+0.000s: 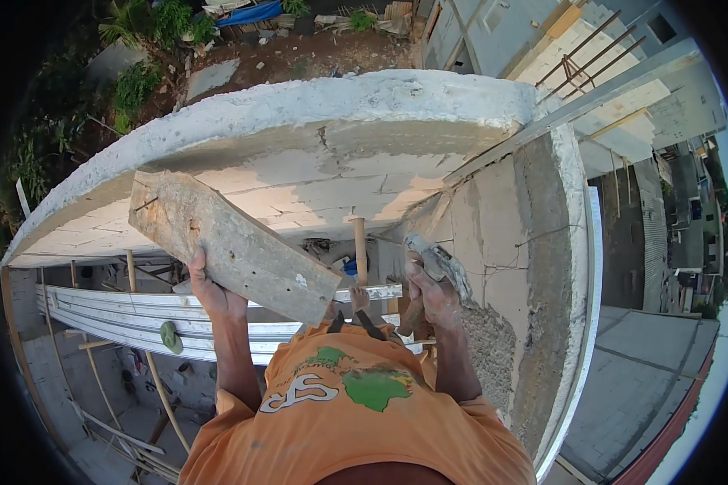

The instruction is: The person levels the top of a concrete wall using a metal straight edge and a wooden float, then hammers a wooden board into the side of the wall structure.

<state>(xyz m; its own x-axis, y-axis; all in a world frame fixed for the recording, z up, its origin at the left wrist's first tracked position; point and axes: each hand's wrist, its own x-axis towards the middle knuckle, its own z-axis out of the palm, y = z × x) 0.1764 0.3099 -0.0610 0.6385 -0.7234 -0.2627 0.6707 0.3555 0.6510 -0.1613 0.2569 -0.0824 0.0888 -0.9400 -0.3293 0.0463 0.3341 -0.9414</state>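
Note:
My left hand is closed on the lower edge of a weathered wooden board, tilted down toward the right. Near the board's upper left end a nail sticks out. In my right hand, closed, is a mortar-crusted hand tool; its exact kind is hard to tell. A brown wooden piece, perhaps its handle, shows under that hand. Just right of it, rough mortar covers part of the block wall.
A curved concrete-topped wall arcs ahead. Ribbed metal profiles span the drop at left, with a green cloth on them. My feet show below the board. Wooden props stand beneath; rebar juts out at upper right.

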